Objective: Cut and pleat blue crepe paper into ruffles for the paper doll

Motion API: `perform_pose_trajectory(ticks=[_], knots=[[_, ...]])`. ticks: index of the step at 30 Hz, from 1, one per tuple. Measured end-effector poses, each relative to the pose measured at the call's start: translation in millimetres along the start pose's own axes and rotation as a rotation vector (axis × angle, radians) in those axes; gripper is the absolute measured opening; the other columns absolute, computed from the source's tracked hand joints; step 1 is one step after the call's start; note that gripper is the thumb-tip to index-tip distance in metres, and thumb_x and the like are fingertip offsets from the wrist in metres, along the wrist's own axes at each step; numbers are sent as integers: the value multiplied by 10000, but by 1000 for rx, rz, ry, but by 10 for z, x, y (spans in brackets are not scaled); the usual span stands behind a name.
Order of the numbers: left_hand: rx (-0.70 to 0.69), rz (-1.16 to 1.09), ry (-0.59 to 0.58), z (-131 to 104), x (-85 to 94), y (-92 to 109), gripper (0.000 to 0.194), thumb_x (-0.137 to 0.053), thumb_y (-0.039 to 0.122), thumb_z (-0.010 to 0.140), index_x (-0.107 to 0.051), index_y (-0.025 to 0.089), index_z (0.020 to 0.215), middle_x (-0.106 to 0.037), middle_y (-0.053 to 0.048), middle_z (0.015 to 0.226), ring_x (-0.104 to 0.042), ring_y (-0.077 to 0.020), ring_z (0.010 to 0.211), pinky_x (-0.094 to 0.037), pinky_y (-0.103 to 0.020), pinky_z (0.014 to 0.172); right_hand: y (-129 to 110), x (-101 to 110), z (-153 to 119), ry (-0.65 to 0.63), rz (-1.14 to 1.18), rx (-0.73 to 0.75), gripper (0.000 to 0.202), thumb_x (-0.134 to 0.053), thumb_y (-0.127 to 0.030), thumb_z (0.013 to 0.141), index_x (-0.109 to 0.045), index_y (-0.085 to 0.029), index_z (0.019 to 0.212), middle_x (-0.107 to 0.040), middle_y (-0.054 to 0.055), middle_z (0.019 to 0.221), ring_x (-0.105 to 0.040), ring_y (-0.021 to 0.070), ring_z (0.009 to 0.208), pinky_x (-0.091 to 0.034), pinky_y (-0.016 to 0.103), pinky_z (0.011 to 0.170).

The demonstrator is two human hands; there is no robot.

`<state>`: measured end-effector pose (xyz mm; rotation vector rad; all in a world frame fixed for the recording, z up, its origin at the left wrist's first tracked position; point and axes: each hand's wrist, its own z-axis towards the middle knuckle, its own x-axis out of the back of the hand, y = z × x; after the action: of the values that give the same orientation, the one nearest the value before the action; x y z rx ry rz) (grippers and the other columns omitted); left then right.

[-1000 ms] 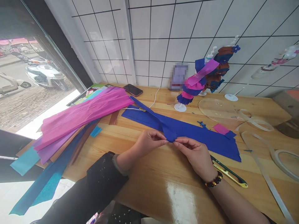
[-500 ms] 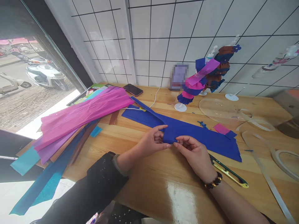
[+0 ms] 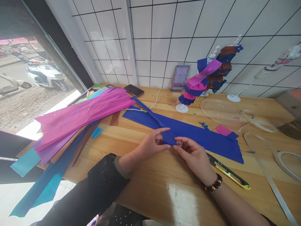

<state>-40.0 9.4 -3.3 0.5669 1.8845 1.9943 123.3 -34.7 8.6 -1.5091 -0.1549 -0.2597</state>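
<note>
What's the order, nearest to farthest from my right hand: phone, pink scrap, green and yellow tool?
1. Green and yellow tool, close beside your right hand.
2. Pink scrap, ahead and to the right.
3. Phone, far back on the left.

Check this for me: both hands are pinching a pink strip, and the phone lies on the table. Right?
No, the strip isn't pink, it's blue. The head view shows the left hand and right hand pinching it, and the phone does lie on the table.

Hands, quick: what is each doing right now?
Left hand: closed on the blue strip.
Right hand: pinching the same strip's lower edge.
</note>
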Motion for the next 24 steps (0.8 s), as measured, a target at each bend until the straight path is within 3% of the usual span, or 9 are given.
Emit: perform_pose_trajectory(ticks=[8, 17, 21, 24], knots=[[23, -27, -12, -7, 9, 32, 674, -649, 269, 667, -364, 156, 1267, -517, 28, 633, -464, -68, 564, -364, -188, 552, 2, 16, 13, 39, -25, 20, 250, -639, -348, 666, -617, -187, 856, -605, 9, 706, -560, 124, 641, -481, 247, 606], [-3, 50, -7, -9, 13, 37, 645, -632, 268, 679, -379, 163, 1263, -487, 48, 594, -425, -55, 526, -341, -181, 537, 57, 43, -12, -26, -156, 93, 212, -591, -320, 724, -654, -202, 889, -642, 28, 777, -573, 145, 690, -479, 267, 629], [-29, 180, 40, -21, 8, 64, 542, -616, 262, 686, -459, 163, 1196, -481, 52, 583, -422, -56, 521, -348, -182, 544, 83, 57, -3, -45, -208, 204, 194, -572, -296, 753, -663, -216, 905, -647, 47, 909, -582, 163, 833, -468, 294, 752], [-48, 240, 48, -25, 5, 72, 435, -598, 261, 701, -514, 153, 1114, -501, 42, 597, -438, -60, 531, -361, -182, 546, 96, 59, -1, -61, -225, 243, 204, -568, -280, 763, -659, -218, 934, -642, 47, 894, -581, 155, 828, -469, 284, 747]])
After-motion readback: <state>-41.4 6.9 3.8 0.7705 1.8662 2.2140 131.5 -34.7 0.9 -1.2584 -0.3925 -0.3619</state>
